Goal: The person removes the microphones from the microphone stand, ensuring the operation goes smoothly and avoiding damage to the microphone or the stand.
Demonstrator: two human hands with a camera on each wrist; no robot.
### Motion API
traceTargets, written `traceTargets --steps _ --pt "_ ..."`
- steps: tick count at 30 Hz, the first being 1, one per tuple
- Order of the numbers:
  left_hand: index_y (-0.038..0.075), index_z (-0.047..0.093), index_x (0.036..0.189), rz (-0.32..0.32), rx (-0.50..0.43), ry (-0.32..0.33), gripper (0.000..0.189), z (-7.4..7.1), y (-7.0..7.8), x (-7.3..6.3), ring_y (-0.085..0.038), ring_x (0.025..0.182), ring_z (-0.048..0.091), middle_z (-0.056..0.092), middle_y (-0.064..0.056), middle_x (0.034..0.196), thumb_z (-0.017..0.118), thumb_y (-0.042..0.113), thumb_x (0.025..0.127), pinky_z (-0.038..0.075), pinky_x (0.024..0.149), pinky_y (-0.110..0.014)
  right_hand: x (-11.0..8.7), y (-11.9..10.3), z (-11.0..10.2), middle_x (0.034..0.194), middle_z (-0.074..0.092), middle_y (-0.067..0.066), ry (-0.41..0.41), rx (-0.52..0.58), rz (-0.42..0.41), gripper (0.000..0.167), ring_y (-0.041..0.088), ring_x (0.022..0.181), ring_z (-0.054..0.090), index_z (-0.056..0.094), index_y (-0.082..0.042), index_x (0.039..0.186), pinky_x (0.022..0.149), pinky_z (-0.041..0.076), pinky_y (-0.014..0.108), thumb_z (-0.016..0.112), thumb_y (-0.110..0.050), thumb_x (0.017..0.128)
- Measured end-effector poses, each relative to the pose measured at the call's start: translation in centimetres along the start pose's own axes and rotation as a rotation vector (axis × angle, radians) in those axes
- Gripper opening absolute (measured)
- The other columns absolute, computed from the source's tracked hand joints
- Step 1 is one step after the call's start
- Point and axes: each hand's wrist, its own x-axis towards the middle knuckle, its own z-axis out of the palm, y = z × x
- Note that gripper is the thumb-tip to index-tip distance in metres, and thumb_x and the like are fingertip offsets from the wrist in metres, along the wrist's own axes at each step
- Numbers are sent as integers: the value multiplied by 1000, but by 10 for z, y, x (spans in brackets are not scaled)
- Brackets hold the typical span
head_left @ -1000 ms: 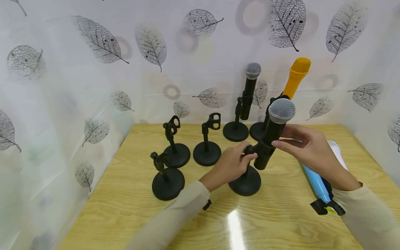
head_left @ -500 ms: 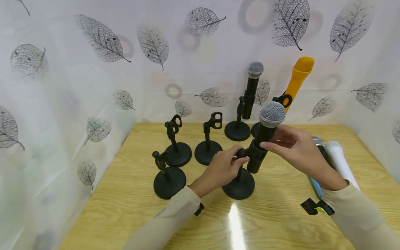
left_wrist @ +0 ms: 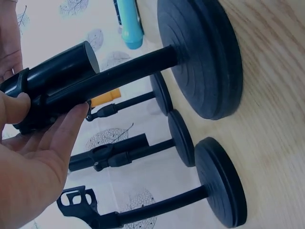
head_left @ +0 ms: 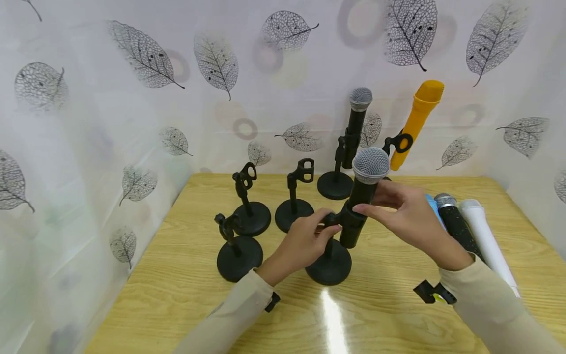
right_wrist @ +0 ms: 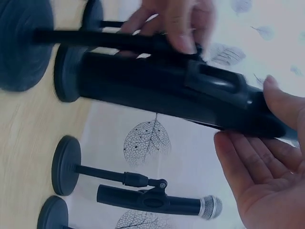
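A black microphone (head_left: 363, 194) with a silver mesh head sits tilted in the clip of a black desktop microphone stand (head_left: 329, 268). My left hand (head_left: 298, 246) pinches that stand at the joint below its clip, thumb and fingers on either side, as the left wrist view shows closely. Higher up, my right hand (head_left: 404, 216) holds the microphone's body between thumb and fingers just above the clip. In the right wrist view the microphone's lower end (right_wrist: 124, 83) runs alongside the stand's pole, and my right hand (right_wrist: 271, 176) covers part of its upper body.
Behind stand a clipped black microphone (head_left: 353, 128) and a clipped yellow microphone (head_left: 415, 123). To the left are stands with bare clips (head_left: 294, 214) (head_left: 247, 219) (head_left: 239, 260). Blue, black (head_left: 460, 226) and white (head_left: 486, 241) microphones lie at right, partly behind my right arm.
Both hands have shifted left and slightly toward me, carrying the stand with its microphone along. More of the yellow microphone and of those lying at the right now shows. The grips look the same.
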Motion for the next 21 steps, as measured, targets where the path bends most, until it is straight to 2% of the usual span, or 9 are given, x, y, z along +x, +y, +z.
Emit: traceTargets --steps 4,10,14,18,21 --pt "9 59 132 -6 0 10 33 -6 -1 -5 -8 100 70 72 -6 114 59 27 104 56 82 -19 1 -1 10 96 75 2 27 -24 -68 32 5 90 72 74 -9 112 80 56 19 85 -8 82" --pt "9 61 132 18 17 24 33 -13 0 -7 -6 92 69 72 -4 108 63 22 102 56 81 -19 -1 -3 18 91 76 -1 76 -24 -90 30 9 86 74 76 -11 107 77 56 18 87 -6 80" --pt "9 62 132 37 0 36 32 -15 0 -9 -4 94 69 71 -3 108 63 20 102 55 84 -19 -1 -3 21 91 77 -1 87 -11 -117 29 10 86 74 77 -10 104 79 57 19 88 -3 78" --pt "8 65 130 87 -32 105 31 -12 -3 -10 -6 92 70 72 -4 107 66 17 100 56 83 -19 -1 -3 23 91 76 -1 99 10 -129 30 11 86 74 77 -9 104 79 57 20 87 1 77" --pt "9 68 126 149 5 161 28 -9 -6 -10 -7 85 70 74 -3 103 67 16 99 56 77 -18 -2 -4 24 91 76 -1 109 9 -123 28 9 87 73 77 -11 104 82 56 20 86 0 79"
